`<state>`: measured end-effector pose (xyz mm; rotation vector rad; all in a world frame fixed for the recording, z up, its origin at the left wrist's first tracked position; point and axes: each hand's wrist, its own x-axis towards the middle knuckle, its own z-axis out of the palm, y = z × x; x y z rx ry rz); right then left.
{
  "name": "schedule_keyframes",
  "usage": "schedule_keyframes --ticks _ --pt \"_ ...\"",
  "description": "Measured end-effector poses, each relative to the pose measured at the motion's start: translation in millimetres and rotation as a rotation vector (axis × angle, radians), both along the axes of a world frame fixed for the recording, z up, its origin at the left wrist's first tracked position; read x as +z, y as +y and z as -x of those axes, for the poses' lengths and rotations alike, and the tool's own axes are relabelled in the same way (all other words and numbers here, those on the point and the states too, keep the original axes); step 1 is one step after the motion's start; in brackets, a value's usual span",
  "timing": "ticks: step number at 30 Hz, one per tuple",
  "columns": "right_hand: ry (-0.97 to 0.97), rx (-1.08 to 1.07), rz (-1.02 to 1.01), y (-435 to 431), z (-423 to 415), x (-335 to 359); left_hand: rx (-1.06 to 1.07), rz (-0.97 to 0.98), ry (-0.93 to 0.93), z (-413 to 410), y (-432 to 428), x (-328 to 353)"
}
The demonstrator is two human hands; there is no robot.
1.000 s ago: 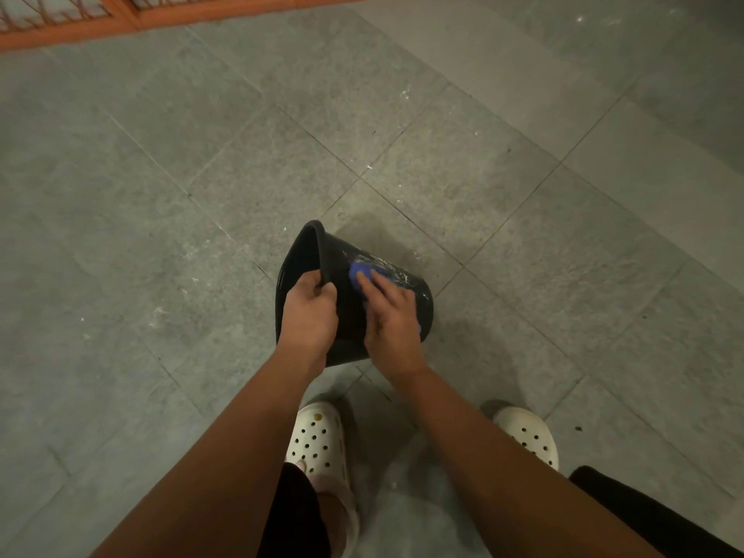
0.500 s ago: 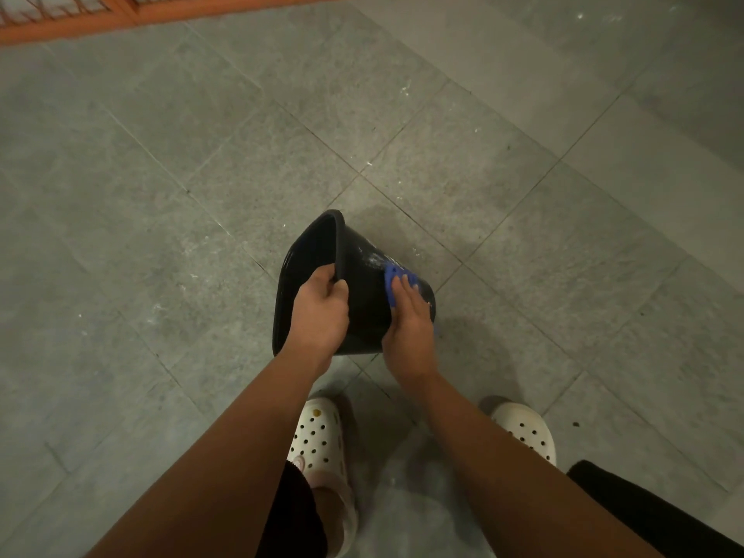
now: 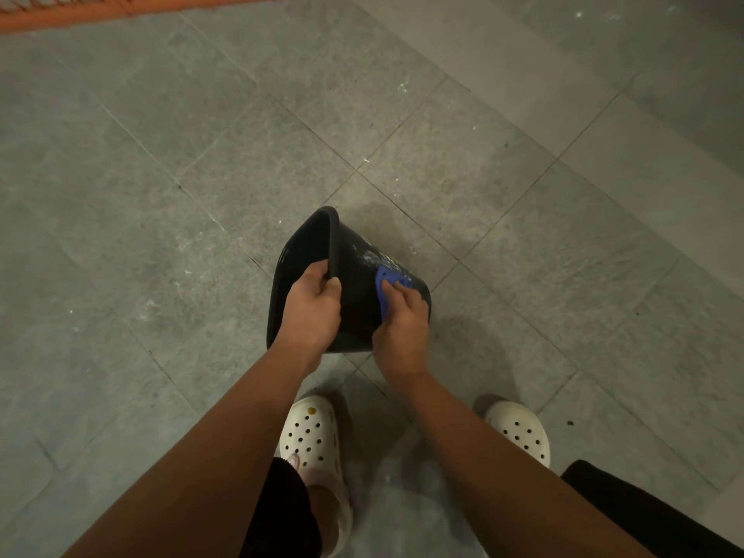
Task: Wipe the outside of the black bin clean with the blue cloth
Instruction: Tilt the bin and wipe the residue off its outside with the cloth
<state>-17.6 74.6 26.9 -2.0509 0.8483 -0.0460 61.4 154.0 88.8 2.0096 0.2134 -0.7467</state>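
The black bin (image 3: 356, 271) is tipped on its side above the tiled floor, its mouth turned left and its base to the right. My left hand (image 3: 312, 312) grips the bin's rim, fingers curled over the edge. My right hand (image 3: 402, 328) presses the blue cloth (image 3: 382, 281) against the bin's outer wall near the base; most of the cloth is hidden under the fingers. Whitish wet smears show on the wall just above the cloth.
Grey floor tiles (image 3: 201, 175) spread all around. My two white clogs (image 3: 312, 436) stand just below the bin. An orange railing base (image 3: 60, 14) runs along the top left edge.
The bin has turned so more of its outer wall faces up. My right hand with the cloth slid right toward the base, then back a little to the left.
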Motion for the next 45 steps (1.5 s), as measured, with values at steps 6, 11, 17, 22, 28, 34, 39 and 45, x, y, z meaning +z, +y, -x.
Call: schedule_keyframes --ticks 6,11,17,22,28,34,39,45 --pt "-0.027 0.176 0.064 -10.9 -4.9 -6.1 0.023 0.013 0.002 2.4 1.7 0.4" --pt "0.105 0.103 0.122 -8.4 3.7 -9.6 0.029 -0.002 -0.017 5.1 2.1 -1.4" --pt "0.031 0.176 0.153 -3.1 1.9 -13.0 0.028 -0.004 -0.023 3.1 4.9 -1.1" --pt "0.12 0.107 0.121 -11.9 8.3 -20.5 0.011 -0.016 -0.026 2.1 3.0 0.6" --pt "-0.075 0.186 0.156 -4.1 0.1 -10.5 -0.022 0.005 -0.032 -0.1 3.8 -0.1" --pt "0.0 0.159 0.139 -8.6 -0.1 -8.4 0.02 -0.005 -0.017 -1.6 4.9 0.1" --pt "-0.095 0.235 0.179 -2.9 -6.4 -4.0 0.021 -0.005 -0.008 -4.7 6.4 1.5" --pt "-0.016 0.168 0.124 -11.2 0.5 -7.7 0.013 0.003 -0.007 -4.9 7.4 4.8"
